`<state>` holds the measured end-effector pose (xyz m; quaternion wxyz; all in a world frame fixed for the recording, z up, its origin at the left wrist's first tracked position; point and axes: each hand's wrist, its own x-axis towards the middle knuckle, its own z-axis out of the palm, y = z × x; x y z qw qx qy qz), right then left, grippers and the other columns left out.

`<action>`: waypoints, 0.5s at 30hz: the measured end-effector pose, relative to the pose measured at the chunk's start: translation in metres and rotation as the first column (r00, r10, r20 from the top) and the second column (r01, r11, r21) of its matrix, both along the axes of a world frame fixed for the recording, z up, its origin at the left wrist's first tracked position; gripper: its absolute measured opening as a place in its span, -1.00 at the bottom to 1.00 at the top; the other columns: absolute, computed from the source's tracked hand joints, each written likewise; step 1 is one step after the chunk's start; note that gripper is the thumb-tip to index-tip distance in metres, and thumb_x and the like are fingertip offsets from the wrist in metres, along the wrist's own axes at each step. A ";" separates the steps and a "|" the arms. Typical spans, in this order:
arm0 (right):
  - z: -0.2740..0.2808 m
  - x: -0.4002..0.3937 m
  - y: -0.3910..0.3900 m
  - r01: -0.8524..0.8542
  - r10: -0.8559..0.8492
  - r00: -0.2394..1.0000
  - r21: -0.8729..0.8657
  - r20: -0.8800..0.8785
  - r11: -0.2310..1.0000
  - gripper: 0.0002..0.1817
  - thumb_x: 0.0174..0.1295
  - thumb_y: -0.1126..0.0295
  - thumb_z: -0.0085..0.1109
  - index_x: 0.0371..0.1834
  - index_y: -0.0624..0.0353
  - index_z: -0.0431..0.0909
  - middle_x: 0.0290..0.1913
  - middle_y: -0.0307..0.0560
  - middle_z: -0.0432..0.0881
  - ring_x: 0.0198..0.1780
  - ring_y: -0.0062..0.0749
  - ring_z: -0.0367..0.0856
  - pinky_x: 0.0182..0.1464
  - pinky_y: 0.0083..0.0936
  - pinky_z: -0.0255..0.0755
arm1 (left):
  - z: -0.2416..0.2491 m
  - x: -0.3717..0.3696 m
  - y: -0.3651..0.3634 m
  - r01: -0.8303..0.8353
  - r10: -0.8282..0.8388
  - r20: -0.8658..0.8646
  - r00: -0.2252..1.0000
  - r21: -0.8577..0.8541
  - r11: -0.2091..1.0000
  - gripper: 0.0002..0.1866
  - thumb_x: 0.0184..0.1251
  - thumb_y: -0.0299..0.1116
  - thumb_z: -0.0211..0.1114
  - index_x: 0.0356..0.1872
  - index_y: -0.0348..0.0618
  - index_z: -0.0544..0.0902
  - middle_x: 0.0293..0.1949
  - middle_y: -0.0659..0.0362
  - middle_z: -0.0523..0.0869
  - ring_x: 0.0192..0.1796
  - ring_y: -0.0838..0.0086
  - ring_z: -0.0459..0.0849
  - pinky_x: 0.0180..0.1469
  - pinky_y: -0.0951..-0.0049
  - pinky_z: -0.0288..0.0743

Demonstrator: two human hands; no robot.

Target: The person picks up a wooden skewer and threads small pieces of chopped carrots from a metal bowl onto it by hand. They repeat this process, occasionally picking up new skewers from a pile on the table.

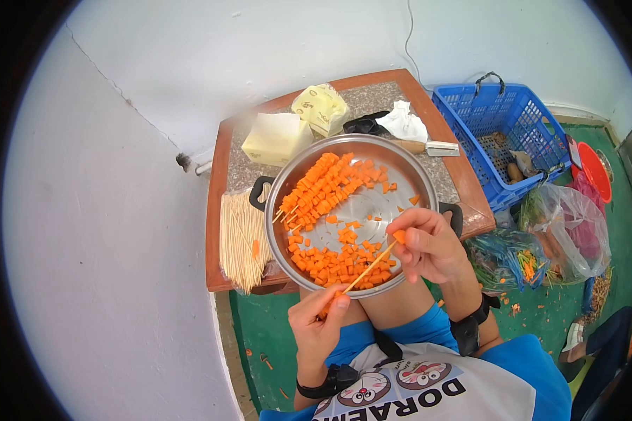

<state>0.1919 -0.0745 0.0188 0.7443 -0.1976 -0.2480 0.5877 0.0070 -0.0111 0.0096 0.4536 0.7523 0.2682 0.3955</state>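
Note:
My left hand [317, 326] is closed around the lower end of a thin bamboo skewer [369, 270], and some orange carrot shows between its fingers. Between thumb and forefinger, my right hand [432, 245] pinches a carrot piece [399, 236] at the skewer's upper tip. Both hands are over the near rim of a wide steel pan [400, 172] with black handles. Loose carrot cubes [340, 263] lie in the near part of the pan. Several filled carrot skewers [323, 186] are stacked at its upper left.
A bundle of bare skewers [239, 238] lies left of the pan on the wood-edged table [474, 189]. Behind it are a tissue pack [277, 138] and a knife [439, 148]. At right are a blue crate [498, 116], plastic bags [569, 224] and another person's leg [604, 344].

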 end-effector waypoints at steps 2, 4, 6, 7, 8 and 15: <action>0.000 0.000 0.000 0.034 -0.035 0.999 0.017 0.037 0.999 -0.78 0.08 0.51 -0.01 -0.21 0.39 0.41 -0.55 -0.09 0.43 -0.54 -0.59 0.46 -0.62 -0.63 0.52 | 0.003 0.000 -0.001 -0.014 0.012 -0.026 1.000 -0.051 0.999 -0.83 0.02 -0.45 0.21 -0.38 -0.35 0.57 -0.68 0.23 0.46 -0.65 0.70 0.30 -0.63 0.70 0.11; -0.001 0.002 -0.001 0.022 -0.024 0.998 0.039 0.062 0.999 -0.78 0.06 0.51 0.02 -0.23 0.39 0.43 -0.55 -0.09 0.45 -0.56 -0.57 0.48 -0.61 -0.63 0.52 | 0.002 -0.001 -0.002 0.003 -0.005 -0.026 1.000 -0.072 0.997 -0.83 0.02 -0.45 0.21 -0.38 -0.36 0.57 -0.69 0.23 0.46 -0.66 0.71 0.29 -0.64 0.70 0.09; 0.000 0.003 -0.003 0.030 -0.032 0.995 0.029 0.098 0.999 -0.78 0.04 0.51 0.04 -0.24 0.39 0.43 -0.54 -0.08 0.47 -0.56 -0.56 0.49 -0.60 -0.63 0.53 | 0.002 -0.003 -0.001 0.021 -0.023 -0.026 0.999 -0.094 0.995 -0.83 0.03 -0.45 0.20 -0.38 -0.37 0.57 -0.69 0.24 0.46 -0.66 0.72 0.28 -0.65 0.70 0.08; 0.000 0.003 -0.003 0.039 -0.042 0.990 0.020 0.134 0.999 -0.78 0.03 0.51 0.06 -0.25 0.39 0.44 -0.53 -0.07 0.49 -0.56 -0.54 0.51 -0.59 -0.63 0.53 | 0.002 -0.004 -0.001 0.032 -0.037 -0.036 0.999 -0.114 0.993 -0.82 0.03 -0.45 0.20 -0.38 -0.37 0.57 -0.70 0.25 0.45 -0.67 0.73 0.27 -0.66 0.71 0.07; 0.000 0.003 -0.004 0.040 -0.042 0.990 0.019 0.135 0.999 -0.78 0.03 0.51 0.06 -0.25 0.39 0.44 -0.53 -0.07 0.49 -0.56 -0.54 0.51 -0.59 -0.63 0.53 | 0.002 -0.004 0.000 0.044 -0.050 -0.047 0.998 -0.134 0.990 -0.82 0.03 -0.45 0.20 -0.38 -0.37 0.57 -0.71 0.26 0.44 -0.68 0.74 0.26 -0.67 0.71 0.06; 0.009 0.000 -0.009 0.064 -0.070 0.953 0.032 0.293 0.997 -0.79 -0.07 0.59 0.13 -0.32 0.42 0.47 -0.42 -0.01 0.52 -0.50 -0.48 0.55 -0.54 -0.59 0.54 | -0.006 -0.014 0.005 0.182 -0.184 0.029 0.983 -0.362 0.914 -0.80 0.08 -0.41 0.16 -0.39 -0.39 0.57 -0.74 0.31 0.39 -0.69 0.77 0.20 -0.68 0.73 -0.03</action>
